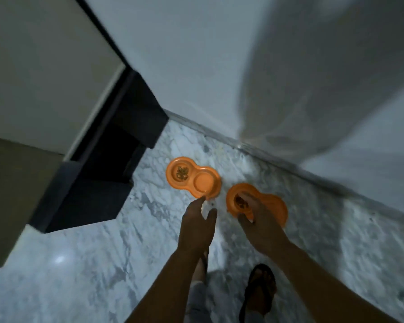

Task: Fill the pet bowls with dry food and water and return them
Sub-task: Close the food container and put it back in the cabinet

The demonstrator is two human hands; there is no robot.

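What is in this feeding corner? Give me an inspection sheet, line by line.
Surface: white-grey marble floor, bare patches glossy.
Job's things: left orange double bowl lies on the floor, dry food in one cup, the other shows no food; right orange double bowl holds dry food in its near cup.
Clutter: nothing seen.
Grips: left hand open, fingertips at the left bowl's rim; right hand grips the right bowl.
Cables: nothing seen.
Surroundings: pale wall, dark step edge, sandalled foot.
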